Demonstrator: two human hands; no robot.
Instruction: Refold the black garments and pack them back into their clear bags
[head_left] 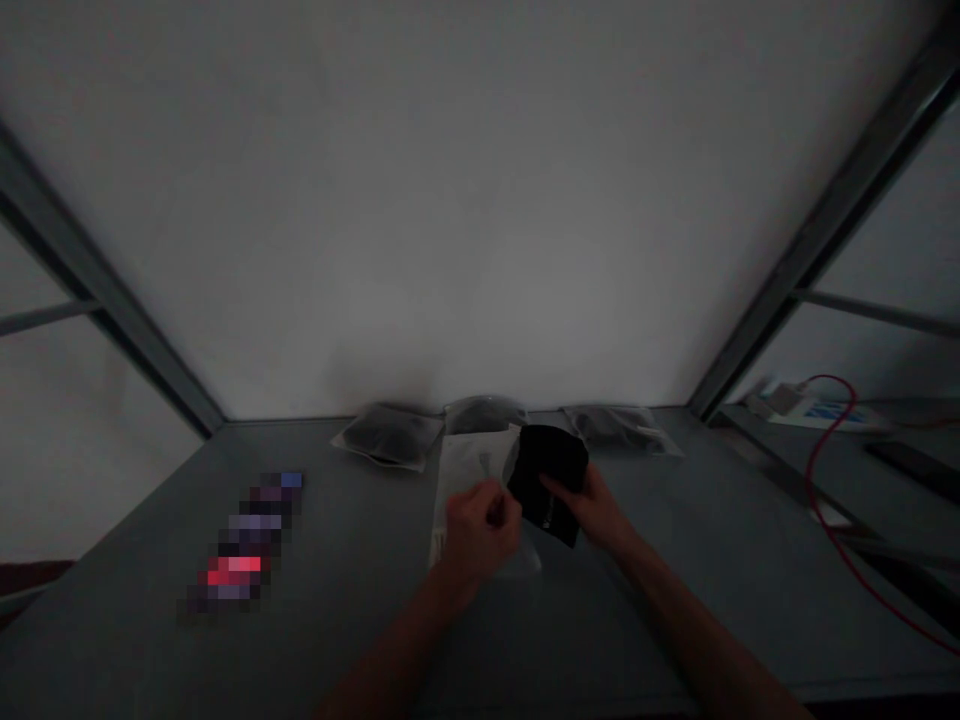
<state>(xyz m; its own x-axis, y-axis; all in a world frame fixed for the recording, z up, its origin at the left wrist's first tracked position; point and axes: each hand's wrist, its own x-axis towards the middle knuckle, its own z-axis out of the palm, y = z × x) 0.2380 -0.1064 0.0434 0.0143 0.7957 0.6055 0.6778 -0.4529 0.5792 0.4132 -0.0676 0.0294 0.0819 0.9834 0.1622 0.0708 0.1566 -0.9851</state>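
Observation:
My right hand (596, 508) grips a folded black cloth piece (553, 468) with small pale lettering, its thumb lying across the front. Close by on the left, my left hand (484, 522) is closed with its fingers curled in; what they pinch, if anything, is hidden. Under and behind the left hand lies a pale plastic bag (469, 458), partly see-through, its lower corner showing between the wrists. The black cloth overlaps the bag's right side.
Along the wall lie a left plastic bag (390, 435), a middle one (486, 412) and a right one (619, 430), with dark contents. A pixelated oblong (247, 540) is on the grey table (345, 620). At right, a red cable (814, 470) hangs beside a shelf holding a dark flat object (915, 468).

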